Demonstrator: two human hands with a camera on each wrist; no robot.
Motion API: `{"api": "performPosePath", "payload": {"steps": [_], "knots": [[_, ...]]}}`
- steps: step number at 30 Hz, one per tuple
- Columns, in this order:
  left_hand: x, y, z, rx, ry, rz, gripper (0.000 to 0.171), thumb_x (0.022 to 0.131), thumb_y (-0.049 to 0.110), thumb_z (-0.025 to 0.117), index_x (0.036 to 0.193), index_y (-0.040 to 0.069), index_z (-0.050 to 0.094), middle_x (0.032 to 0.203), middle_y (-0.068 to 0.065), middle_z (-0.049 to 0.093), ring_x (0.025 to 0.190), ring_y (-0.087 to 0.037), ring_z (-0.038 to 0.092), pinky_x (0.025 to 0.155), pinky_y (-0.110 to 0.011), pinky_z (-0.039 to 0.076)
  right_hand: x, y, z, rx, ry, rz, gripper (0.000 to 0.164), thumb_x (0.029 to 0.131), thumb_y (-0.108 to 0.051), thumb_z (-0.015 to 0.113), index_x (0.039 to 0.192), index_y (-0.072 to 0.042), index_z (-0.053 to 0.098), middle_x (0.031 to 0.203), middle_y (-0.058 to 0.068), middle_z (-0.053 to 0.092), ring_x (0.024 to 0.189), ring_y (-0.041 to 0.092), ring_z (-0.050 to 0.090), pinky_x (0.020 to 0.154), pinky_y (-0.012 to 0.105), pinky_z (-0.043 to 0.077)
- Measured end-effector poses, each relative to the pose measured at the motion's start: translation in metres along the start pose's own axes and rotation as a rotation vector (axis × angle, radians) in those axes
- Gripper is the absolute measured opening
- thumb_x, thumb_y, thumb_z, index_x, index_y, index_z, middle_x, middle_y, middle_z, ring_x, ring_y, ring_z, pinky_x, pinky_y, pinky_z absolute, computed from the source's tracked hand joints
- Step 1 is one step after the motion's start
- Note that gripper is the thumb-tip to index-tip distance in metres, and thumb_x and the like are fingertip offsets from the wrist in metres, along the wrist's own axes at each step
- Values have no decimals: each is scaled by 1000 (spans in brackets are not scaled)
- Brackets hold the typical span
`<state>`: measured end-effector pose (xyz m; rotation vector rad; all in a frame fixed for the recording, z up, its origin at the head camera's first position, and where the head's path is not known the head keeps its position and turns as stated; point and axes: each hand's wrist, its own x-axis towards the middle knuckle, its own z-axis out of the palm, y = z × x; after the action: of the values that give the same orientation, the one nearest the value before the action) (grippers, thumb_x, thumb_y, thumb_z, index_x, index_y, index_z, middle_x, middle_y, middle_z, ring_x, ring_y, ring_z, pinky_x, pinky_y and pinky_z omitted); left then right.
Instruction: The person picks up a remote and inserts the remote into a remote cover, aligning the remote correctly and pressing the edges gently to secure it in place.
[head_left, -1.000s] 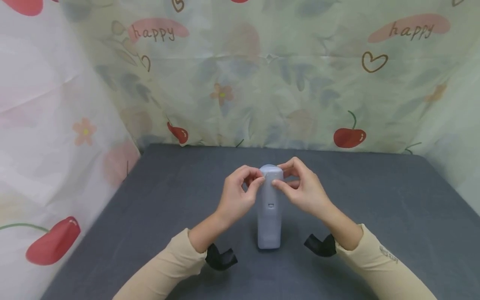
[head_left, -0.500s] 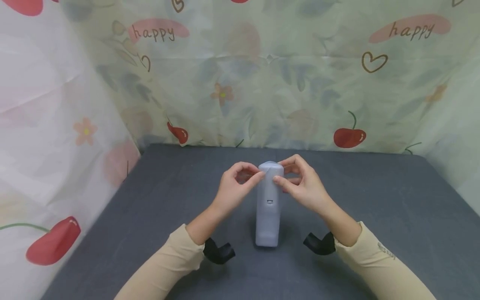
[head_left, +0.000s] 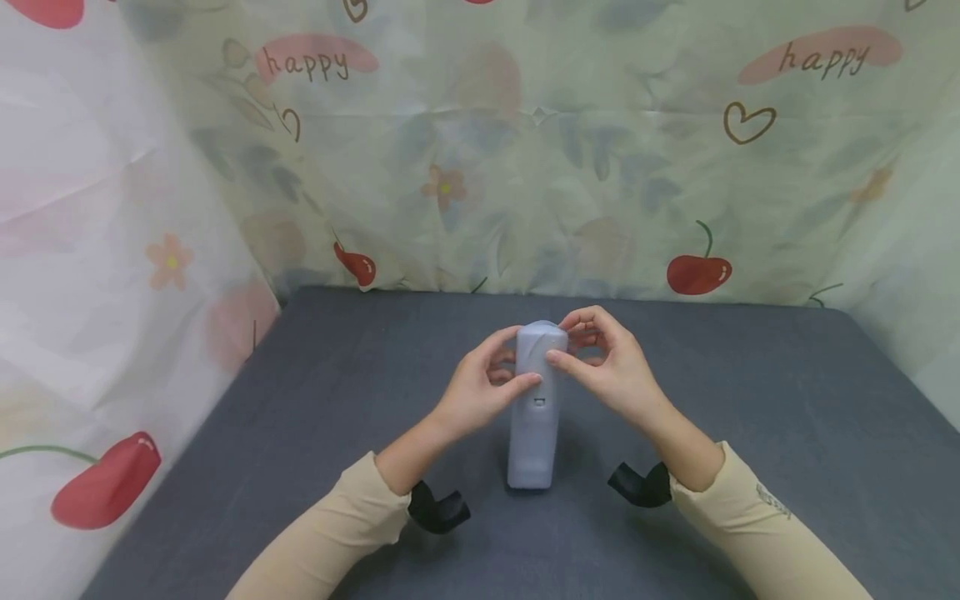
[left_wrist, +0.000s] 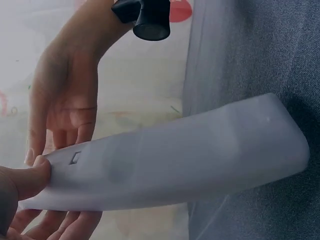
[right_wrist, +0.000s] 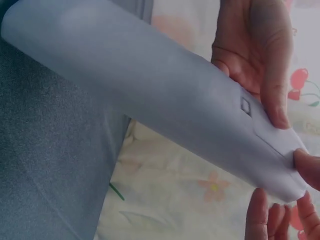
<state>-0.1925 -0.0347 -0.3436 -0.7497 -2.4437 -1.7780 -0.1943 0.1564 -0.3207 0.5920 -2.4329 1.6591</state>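
Note:
Between my hands is a long pale lavender plastic case (head_left: 534, 442), its lower end at or close to the table top. A small rectangular slot shows on its front, with a slanting seam above it, clear in the right wrist view. My left hand (head_left: 480, 379) grips the upper left side, thumb (left_wrist: 31, 179) on the front just above the slot and fingers behind. With the right hand (head_left: 617, 360) I pinch the top right edge, the thumb (right_wrist: 308, 169) lying on the front near the seam. The case's back is hidden.
A dark grey cloth covers the table (head_left: 360, 367). A printed curtain (head_left: 540, 183) with cherries and flowers hangs behind and at the sides. Black wrist mounts (head_left: 641, 485) stick out beneath both sleeves (head_left: 352, 517).
My left thumb has slid down the front from near the top to just above the slot, and the left fingers have spread along the side. The case has shifted slightly up and left.

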Motion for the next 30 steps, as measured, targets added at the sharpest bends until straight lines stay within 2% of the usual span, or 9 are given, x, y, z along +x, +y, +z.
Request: {"api": "performPosePath", "payload": {"steps": [4,10,17,22,26,30], "knots": [[-1,0,0,9,-4,11,60,86,7,66,139,3,39,120,-21,59,103,-31,63,82,-33,55,1,-2,-1,-35,-12,-7,32,83,-11,70,107,-2,50,91,7,50,81,12,47,66,20,46],[-1,1,1,0,-6,26,59,86,6,66,138,3,39,121,-20,58,102,-32,63,83,-36,54,2,-3,-3,-73,-36,-28,26,84,-9,69,99,-1,50,84,7,47,76,10,47,63,19,44],[-1,3,1,-14,17,8,58,86,7,65,138,4,40,123,-18,58,103,-30,63,82,-35,55,2,-2,1,-61,12,-128,17,84,-5,67,91,1,53,83,4,50,72,8,50,63,20,46],[-1,3,2,-15,33,25,57,86,7,66,137,3,41,121,-19,59,102,-30,64,80,-33,55,2,0,2,-16,27,-127,22,83,-4,68,94,1,49,81,3,50,70,8,50,60,21,45],[-2,3,2,-18,34,20,57,86,7,66,137,2,41,120,-20,60,101,-30,64,80,-33,55,1,2,3,-33,44,-125,18,83,-6,68,92,-1,54,80,1,54,70,7,52,61,20,46],[-3,4,2,-27,41,12,58,86,7,65,138,2,40,121,-20,60,102,-30,64,80,-33,55,0,3,5,-55,69,-144,12,84,-6,68,91,-1,59,83,4,59,70,6,55,65,19,48]]}}
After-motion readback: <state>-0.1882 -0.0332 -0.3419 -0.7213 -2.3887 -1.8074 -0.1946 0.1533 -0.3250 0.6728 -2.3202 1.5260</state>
